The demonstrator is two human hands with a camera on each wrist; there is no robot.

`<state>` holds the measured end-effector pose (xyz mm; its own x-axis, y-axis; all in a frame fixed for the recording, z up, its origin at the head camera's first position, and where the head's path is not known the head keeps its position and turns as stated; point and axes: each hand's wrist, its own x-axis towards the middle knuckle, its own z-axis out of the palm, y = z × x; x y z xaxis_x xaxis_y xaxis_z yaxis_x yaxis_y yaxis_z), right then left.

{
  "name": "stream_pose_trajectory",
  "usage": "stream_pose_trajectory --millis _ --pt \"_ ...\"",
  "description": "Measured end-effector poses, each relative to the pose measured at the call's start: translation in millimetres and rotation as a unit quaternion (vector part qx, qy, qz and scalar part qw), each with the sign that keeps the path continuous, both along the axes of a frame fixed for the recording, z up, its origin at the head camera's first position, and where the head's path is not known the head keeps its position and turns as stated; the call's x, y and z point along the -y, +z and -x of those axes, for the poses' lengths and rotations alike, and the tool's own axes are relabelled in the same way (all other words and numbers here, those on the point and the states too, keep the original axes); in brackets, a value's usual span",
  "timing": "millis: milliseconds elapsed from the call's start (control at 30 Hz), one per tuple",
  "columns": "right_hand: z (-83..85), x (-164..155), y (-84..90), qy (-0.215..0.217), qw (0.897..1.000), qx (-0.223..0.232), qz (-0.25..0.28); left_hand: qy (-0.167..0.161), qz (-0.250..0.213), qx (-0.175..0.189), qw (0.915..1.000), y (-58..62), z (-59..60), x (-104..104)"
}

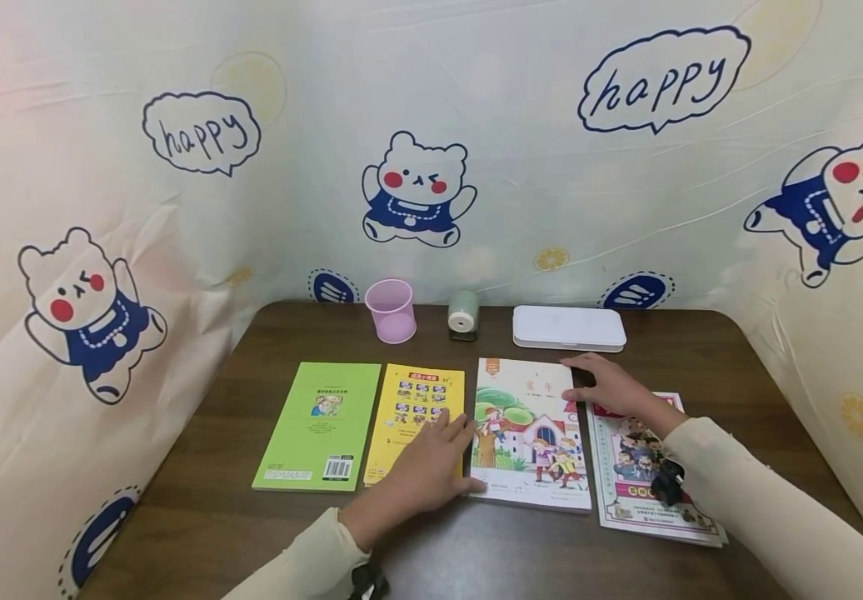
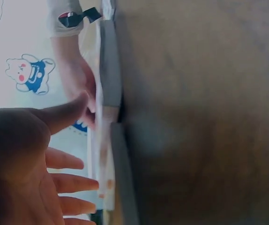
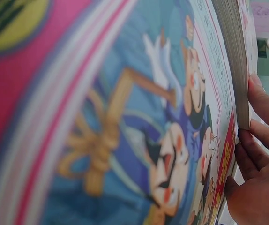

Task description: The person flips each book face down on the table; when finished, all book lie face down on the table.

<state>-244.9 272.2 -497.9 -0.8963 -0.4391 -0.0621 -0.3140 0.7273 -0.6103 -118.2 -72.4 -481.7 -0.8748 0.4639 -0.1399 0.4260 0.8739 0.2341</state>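
Observation:
A white illustrated book (image 1: 529,433) with watermelons and children on its cover lies in the middle of the table. My right hand (image 1: 615,387) holds its upper right corner, thumb at the right edge and fingertips at the top; the right wrist view shows the fingers (image 3: 258,98) at that corner, beside the grey page edges. My left hand (image 1: 431,458) is spread over the right part of a yellow book (image 1: 420,396), thumb at the white book's lower left corner. In the left wrist view the left fingers (image 2: 73,183) are straight and apart.
A green book (image 1: 319,425) lies at the left. A pink-bordered book (image 1: 630,500) lies at the right, partly under my right forearm. Along the back stand a pink cup (image 1: 391,310), a green pencil sharpener (image 1: 463,315) and a white case (image 1: 570,327). A printed cloth hangs behind.

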Motion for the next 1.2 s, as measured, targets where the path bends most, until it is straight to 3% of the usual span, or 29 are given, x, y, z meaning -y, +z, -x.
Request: stream_pose_trajectory --millis 233,400,900,1200 --pt "0.8 -1.3 -2.5 -0.003 1.0 0.002 -0.001 -0.048 -0.021 0.03 0.9982 -7.1 -2.3 -1.0" --pt "0.4 -1.1 -3.3 -0.009 1.0 0.006 0.005 -0.06 -0.014 0.032 0.9976 -8.1 -4.1 -0.8" --pt "-1.8 2.5 0.4 -0.018 1.0 0.011 0.0 -0.036 -0.021 0.034 0.9986 -6.6 -3.1 -5.7" --pt "-2.6 2.8 1.3 -0.018 1.0 0.01 0.003 -0.02 -0.067 0.063 0.9956 -3.2 -1.0 -4.5"
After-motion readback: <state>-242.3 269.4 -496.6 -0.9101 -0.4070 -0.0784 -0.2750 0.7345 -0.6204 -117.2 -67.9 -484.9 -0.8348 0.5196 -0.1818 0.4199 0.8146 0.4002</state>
